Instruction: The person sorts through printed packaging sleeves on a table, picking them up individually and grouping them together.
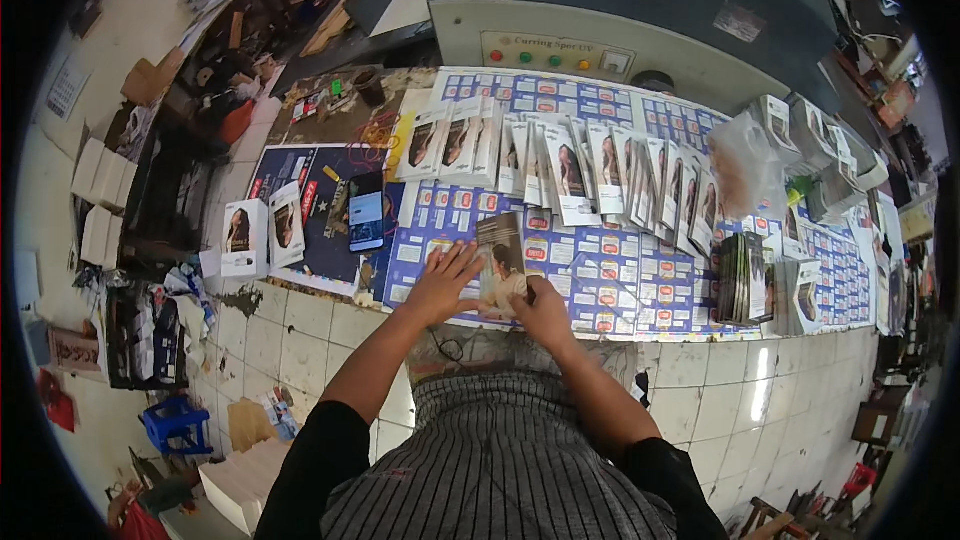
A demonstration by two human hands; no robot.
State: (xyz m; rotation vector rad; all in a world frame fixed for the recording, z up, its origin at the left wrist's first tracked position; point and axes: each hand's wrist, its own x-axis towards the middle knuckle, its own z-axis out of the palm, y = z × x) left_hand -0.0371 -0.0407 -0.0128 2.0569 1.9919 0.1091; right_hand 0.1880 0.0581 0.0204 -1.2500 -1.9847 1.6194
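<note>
A flat printed leaflet, dark at the top and pale with a picture of a person below, lies on the sheet-covered table in front of me. My left hand rests flat along its left side, fingers spread. At its lower right corner, my right hand has its fingers curled and its thumb pinching the edge. Beyond the leaflet, a long row of white pictured packets overlaps across the table. Whether the leaflet is one sheet or several cannot be seen.
Left of my hands lie a smartphone and small stacks of white packets. To the right stand a dark-edged stack, a clear plastic bag and bundled packets. A large grey machine with coloured buttons borders the far side.
</note>
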